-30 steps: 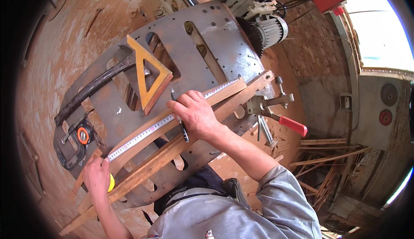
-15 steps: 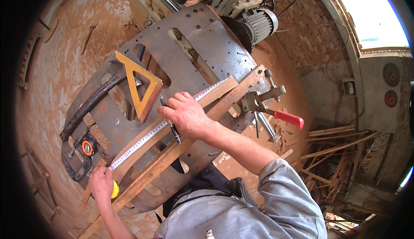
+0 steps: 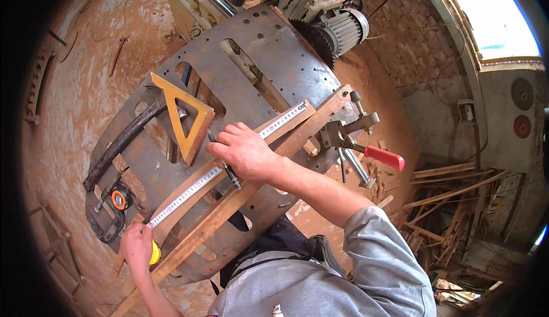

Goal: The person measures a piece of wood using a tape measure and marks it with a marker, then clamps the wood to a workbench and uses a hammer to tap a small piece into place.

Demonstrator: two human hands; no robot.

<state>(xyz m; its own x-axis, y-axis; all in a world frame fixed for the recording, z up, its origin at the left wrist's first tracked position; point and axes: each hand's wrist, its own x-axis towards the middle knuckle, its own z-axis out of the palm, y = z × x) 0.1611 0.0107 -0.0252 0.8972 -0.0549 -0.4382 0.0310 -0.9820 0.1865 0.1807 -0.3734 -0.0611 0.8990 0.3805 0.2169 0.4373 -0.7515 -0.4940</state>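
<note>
A yellow tape measure (image 3: 155,253) is in my left hand (image 3: 136,244), at the near left end of a curved wooden piece (image 3: 167,225). Its white blade (image 3: 197,185) runs out along that piece to the far right end. My right hand (image 3: 247,152) rests over the middle of the wood and blade, fingers closed around a dark pen (image 3: 231,175), hiding part of the blade. Alongside lies a longer straight wooden strip (image 3: 214,221). A yellow triangular square (image 3: 201,123) lies just beyond my right hand on the metal table (image 3: 257,94).
A hammer (image 3: 123,139) and a dark clamp with an orange-ringed round thing (image 3: 119,199) lie at the table's left. A red-handled toggle clamp (image 3: 383,157) stands at the right edge. A saw blade (image 3: 313,38) and motor (image 3: 343,31) sit beyond. Wood scraps (image 3: 446,202) are piled at right.
The blade's far part has turned flatter and shows more of its face at the end of the wood. Both hands stay nearly in place; the view has shifted slightly.
</note>
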